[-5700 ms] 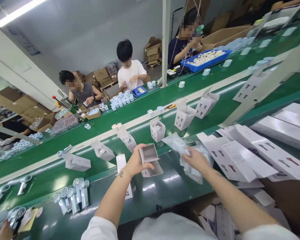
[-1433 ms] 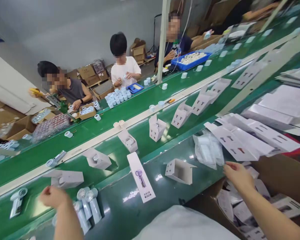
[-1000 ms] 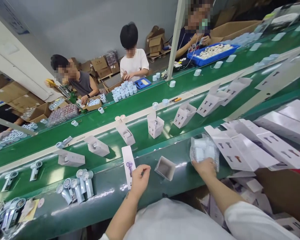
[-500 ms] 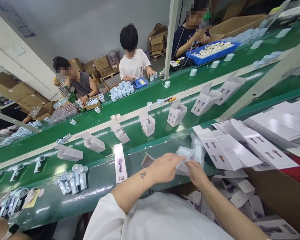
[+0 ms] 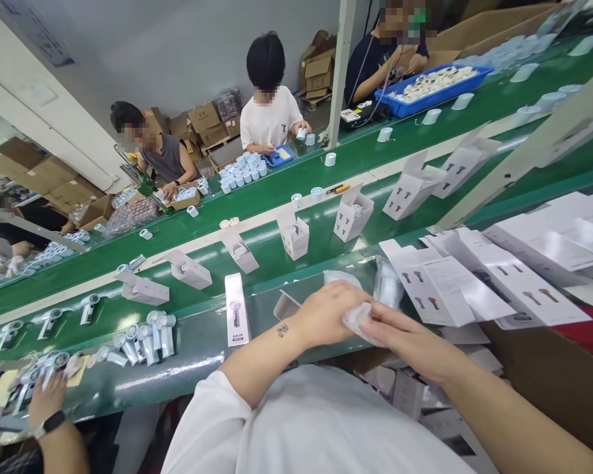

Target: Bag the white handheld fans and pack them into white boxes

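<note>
My left hand (image 5: 323, 315) and my right hand (image 5: 405, 336) meet over the near green table edge, both pinching a small clear plastic bag (image 5: 356, 319) between them. Just behind my left hand lies an open white box (image 5: 285, 306), partly hidden. More clear bags (image 5: 383, 280) are heaped behind my hands. A flat white carton printed with a fan (image 5: 236, 318) lies to the left. Several small handheld fans (image 5: 148, 339) stand grouped further left.
Flat white cartons (image 5: 469, 283) are stacked at my right above a brown cardboard bin (image 5: 548, 375). Open white boxes (image 5: 294, 236) ride the green conveyor (image 5: 257, 247). Another person's hand with a watch (image 5: 47, 401) rests at lower left. Three people sit across the belt.
My left hand came over from the flat carton to the bag pile. Both hands now pinch one bag closer to me. The open box sits behind my left hand.
</note>
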### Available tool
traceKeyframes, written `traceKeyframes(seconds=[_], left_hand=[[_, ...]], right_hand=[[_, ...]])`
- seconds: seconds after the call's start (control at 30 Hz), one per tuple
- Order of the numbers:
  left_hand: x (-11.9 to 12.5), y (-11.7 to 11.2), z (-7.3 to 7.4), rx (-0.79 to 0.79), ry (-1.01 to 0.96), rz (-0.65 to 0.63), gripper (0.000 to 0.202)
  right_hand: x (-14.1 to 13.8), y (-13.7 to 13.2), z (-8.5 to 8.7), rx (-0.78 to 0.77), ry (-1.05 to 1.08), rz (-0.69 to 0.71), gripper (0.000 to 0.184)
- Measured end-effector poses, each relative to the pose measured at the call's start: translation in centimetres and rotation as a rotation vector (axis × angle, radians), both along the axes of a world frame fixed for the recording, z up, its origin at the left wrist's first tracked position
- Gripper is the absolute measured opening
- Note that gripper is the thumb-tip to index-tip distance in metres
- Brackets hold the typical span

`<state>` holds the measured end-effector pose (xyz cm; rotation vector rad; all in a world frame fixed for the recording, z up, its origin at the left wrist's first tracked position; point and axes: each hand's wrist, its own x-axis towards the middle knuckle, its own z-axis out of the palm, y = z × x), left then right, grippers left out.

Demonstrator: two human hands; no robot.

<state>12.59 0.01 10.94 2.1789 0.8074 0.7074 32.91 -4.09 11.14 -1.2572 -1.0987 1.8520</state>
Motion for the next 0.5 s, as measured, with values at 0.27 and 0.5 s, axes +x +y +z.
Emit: traceKeyframes(seconds=[0.27,0.5], left_hand=[[-12.2,-3.6,5.9,-0.221,-0.907,0.776,0.033],[-12.8,-4.3,-1.8,-0.661,-0.910,0.731,0.042]], right_hand=[[-9.3,-0.3,-6.9,0.313,-0.355,-0.015,0.079],[-12.6,1.4,-15.2,0.551,-0.407,-0.071,0.056]])
